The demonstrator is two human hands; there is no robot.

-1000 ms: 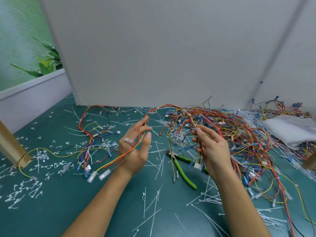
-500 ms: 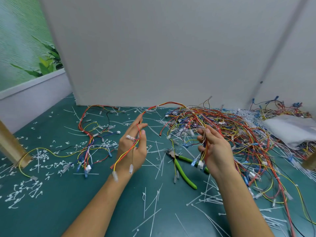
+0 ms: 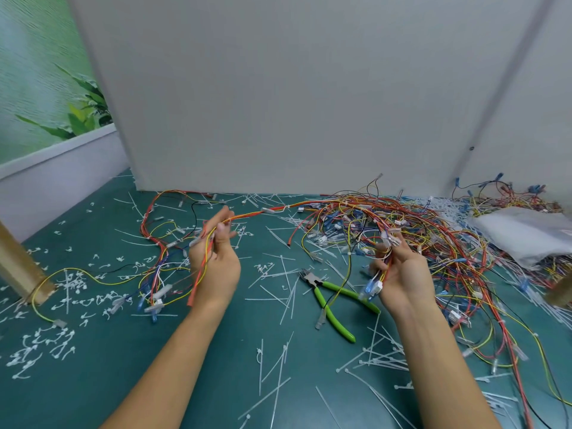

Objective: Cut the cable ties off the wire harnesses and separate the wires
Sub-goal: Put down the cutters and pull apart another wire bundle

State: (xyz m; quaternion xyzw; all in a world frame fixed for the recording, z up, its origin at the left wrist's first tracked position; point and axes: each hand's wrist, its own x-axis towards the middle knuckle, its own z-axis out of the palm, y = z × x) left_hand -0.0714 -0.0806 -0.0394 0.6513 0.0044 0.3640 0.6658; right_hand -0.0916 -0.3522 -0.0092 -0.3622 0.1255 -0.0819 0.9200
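My left hand [image 3: 216, 261] grips an orange and yellow wire bundle [image 3: 263, 211] that runs rightward into the big tangled wire pile [image 3: 418, 236]. Its loose ends hang down past my left wrist. My right hand [image 3: 402, 270] holds another bunch of wires with white and blue connectors [image 3: 373, 286] dangling from the palm. Between my hands, green-handled cutters [image 3: 332, 300] lie on the green table [image 3: 154, 382], untouched. Cut white cable ties [image 3: 371, 360] are scattered all over the table.
A smaller heap of separated wires [image 3: 161, 264] lies left of my left hand. A white plastic bag [image 3: 523, 233] rests on wires at the far right. A wooden post [image 3: 21, 267] stands at the left edge. A grey partition wall [image 3: 278, 103] closes off the back.
My left hand has drawn the orange and yellow bundle left and slightly up, pulling it taut out of the pile. My right hand shifted right and lower, keeping its wires.
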